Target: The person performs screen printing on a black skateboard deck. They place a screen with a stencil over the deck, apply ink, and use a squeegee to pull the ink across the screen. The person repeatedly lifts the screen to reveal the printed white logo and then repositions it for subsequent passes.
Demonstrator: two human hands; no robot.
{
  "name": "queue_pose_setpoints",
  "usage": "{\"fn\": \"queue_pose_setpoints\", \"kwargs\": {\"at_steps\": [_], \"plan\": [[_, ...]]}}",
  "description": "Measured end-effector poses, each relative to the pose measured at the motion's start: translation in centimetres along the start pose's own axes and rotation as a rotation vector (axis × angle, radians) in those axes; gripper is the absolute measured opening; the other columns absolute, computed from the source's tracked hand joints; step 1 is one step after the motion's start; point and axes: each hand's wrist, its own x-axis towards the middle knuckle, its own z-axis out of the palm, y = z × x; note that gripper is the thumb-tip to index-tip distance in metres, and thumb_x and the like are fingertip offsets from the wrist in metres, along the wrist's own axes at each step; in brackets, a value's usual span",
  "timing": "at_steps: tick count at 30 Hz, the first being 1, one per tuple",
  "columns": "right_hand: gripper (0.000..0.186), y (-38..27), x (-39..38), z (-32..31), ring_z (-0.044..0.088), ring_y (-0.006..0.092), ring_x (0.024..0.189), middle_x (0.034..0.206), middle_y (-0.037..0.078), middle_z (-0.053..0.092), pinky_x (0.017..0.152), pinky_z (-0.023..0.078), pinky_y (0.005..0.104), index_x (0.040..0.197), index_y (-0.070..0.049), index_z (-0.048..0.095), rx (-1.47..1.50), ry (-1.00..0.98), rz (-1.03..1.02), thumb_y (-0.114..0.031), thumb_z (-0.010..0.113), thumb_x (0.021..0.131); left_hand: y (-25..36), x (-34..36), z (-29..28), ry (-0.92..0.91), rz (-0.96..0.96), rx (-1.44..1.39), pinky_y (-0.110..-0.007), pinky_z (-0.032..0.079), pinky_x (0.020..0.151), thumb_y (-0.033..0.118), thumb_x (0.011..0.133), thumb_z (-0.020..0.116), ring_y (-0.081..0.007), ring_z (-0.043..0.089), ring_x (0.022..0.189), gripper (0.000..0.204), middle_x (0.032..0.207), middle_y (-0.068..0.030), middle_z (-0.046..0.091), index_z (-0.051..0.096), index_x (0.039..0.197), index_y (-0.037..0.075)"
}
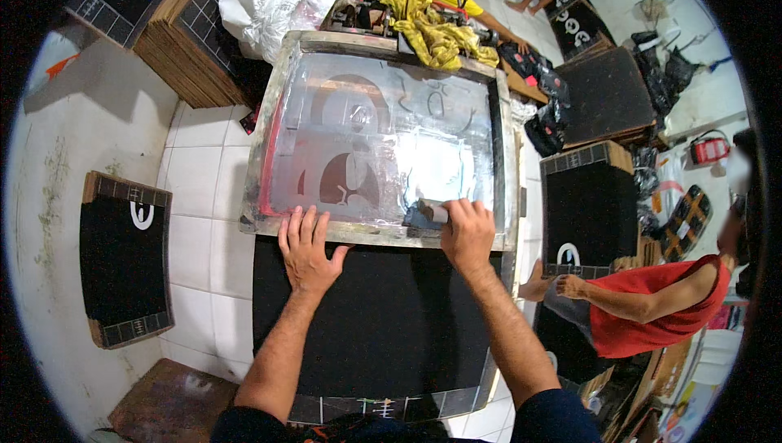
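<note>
Black sheet (383,321) lies under the screen-printing frame (383,137) on the floor: keep your left hand (307,249) spread flat on its near rail while your right hand (467,233), closed around the squeegee (429,212), draws evenly.

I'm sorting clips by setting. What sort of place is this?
Most likely a small screen-printing workshop on a tiled floor. The left hand steadies a framed printing screen while the right hand grips a squeegee; printed black mats lie drying around.
</note>
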Motion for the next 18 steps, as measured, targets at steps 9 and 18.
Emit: {"fn": "queue_pose_setpoints", "kwargs": {"at_steps": [9, 18], "plan": [[0.035, 1.9, 3.1, -1.3, 0.064, 0.0304, 0.095, 0.095, 0.006, 0.068, 0.080, 0.051, 0.0435, 0.104, -0.012, 0.067, 0.062, -0.138, 0.014, -0.025, 0.086, 0.078, -1.3, 1.5, -0.6, 0.013, 0.086, -0.132, -0.054, 0.032, 0.118, 0.033, 0.066, 0.092, -0.0307, 0.052, 0.119, 0.065, 0.113, -0.0110, 0.059, 0.063, 0.116, 0.004], [0.032, 7.9, 15.5, 4.0, 0.064, 0.0374, 0.095, 0.098, 0.011, 0.070, 0.078, 0.052, 0.0503, 0.105, -0.011, 0.064, 0.056, 0.021, -0.029, -0.021, 0.081, 0.079, -1.4, 0.5, 1.0, 0.023, 0.067, -0.059, -0.059, 0.029, 0.119, 0.038, 0.068, 0.087, -0.0352, 0.049, 0.126, 0.072, 0.125, -0.0121, 0.056, 0.058, 0.125, 0.007]]}}
